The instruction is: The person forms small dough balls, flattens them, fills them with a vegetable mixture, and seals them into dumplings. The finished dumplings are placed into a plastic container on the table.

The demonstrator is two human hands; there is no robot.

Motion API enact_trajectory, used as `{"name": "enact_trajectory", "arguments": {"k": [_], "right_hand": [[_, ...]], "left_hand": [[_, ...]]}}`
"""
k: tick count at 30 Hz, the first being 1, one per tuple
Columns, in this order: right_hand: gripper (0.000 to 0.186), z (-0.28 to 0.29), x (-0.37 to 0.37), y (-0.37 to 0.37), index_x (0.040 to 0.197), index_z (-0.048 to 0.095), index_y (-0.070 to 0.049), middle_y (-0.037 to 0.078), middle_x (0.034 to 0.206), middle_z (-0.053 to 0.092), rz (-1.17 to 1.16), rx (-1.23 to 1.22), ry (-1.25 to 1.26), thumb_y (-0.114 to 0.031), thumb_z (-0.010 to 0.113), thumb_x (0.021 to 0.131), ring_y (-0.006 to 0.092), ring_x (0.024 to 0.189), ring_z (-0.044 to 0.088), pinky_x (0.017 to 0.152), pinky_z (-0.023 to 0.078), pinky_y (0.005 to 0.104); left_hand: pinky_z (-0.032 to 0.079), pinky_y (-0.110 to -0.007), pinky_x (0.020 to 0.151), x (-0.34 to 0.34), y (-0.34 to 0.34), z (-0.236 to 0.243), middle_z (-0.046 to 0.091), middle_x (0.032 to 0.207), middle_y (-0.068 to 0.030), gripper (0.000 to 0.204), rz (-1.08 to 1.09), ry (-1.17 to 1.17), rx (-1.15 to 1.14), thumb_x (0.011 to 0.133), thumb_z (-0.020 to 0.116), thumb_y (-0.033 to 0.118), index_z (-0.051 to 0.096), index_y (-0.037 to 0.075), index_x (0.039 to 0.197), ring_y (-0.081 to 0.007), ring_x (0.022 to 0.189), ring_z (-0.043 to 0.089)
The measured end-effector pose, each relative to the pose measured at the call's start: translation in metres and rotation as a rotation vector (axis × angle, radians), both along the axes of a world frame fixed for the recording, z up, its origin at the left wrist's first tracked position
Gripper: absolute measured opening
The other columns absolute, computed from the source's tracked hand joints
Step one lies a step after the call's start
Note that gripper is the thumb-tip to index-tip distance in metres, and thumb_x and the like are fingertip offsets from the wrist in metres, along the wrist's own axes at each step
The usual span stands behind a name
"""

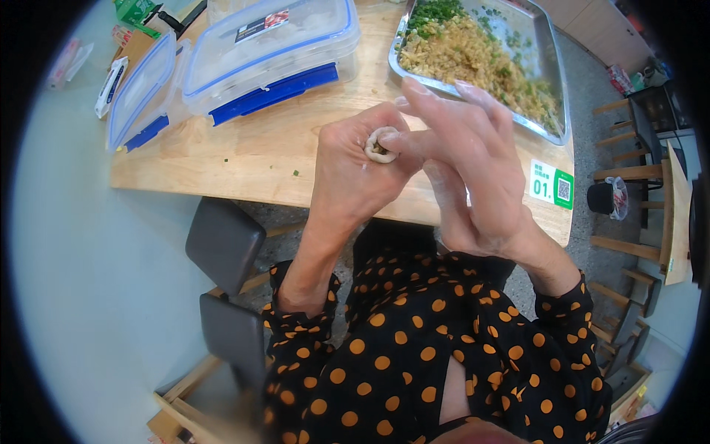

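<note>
Over the table's near edge, my left hand point(351, 166) is curled round a small dough wrapper point(379, 158). Only its pale ring-shaped mouth shows at the top of the fist, with a little dark filling inside; the rest is hidden in the palm. From the right, my right hand point(481, 159) reaches across with one finger touching the wrapper's rim. Its other fingers are stretched out and apart, and slightly blurred. White flour dusts both hands. Just beyond them stands a metal tray point(566, 122) of brownish chopped filling point(473, 55) with chopped greens point(436, 15).
A large clear lidded box point(274, 55) with blue clips sits on the wooden table point(259, 163), a smaller box point(144, 96) to its left. A printed card point(551, 183) lies at the right edge. Dark chairs point(225, 240) stand at the lower left, and a small bin point(606, 198) on the right.
</note>
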State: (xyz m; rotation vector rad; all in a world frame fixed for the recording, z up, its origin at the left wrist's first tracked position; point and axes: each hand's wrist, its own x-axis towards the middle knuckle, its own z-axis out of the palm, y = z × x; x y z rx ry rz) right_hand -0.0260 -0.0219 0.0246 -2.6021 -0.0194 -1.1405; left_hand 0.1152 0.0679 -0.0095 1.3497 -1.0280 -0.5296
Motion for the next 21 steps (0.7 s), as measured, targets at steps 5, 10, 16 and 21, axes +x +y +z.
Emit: {"name": "enact_trajectory", "arguments": {"k": [5,10,16,21], "right_hand": [[0.069,-0.005,0.007,0.002,0.135,0.058,0.006,0.007,0.104,0.072,0.039,-0.03,-0.11,0.0,0.068,0.068,0.0194,0.101,0.066,0.101,0.034,0.041],[0.064,-0.001,0.005,0.0,0.133,0.057,0.009,0.01,0.105,0.073,0.079,0.007,0.002,0.005,0.064,0.07,0.0257,0.1,0.065,0.107,0.035,0.0461],[0.069,-0.004,0.004,-0.007,0.142,0.051,0.007,0.006,0.099,0.074,0.086,0.056,0.02,0.009,0.06,0.073,0.0242,0.101,0.064,0.105,0.036,0.0433],[0.074,-0.001,0.001,-0.014,0.148,0.044,0.006,0.007,0.093,0.076,0.013,0.082,0.05,0.011,0.055,0.076,0.0257,0.108,0.065,0.104,0.036,0.0418]], "left_hand": [[0.046,-0.025,0.06,0.002,-0.002,0.001,0.068,0.075,-0.0031,0.008,-0.132,-0.045,-0.098,0.077,0.068,-0.004,0.067,0.0,0.084,-0.0055,0.069,0.055],[0.05,-0.026,0.066,0.01,0.002,0.005,0.069,0.082,-0.0026,0.018,-0.241,-0.087,-0.008,0.075,0.073,-0.004,0.07,0.0,0.093,-0.008,0.077,0.061],[0.05,-0.029,0.062,0.009,-0.005,0.003,0.069,0.072,-0.0101,0.022,-0.186,-0.14,-0.045,0.072,0.068,-0.005,0.07,-0.003,0.093,-0.0117,0.068,0.064],[0.05,-0.029,0.063,0.004,-0.007,0.008,0.068,0.073,-0.0087,0.019,-0.207,-0.18,0.09,0.075,0.072,0.001,0.07,-0.003,0.094,-0.0125,0.068,0.063]]}}
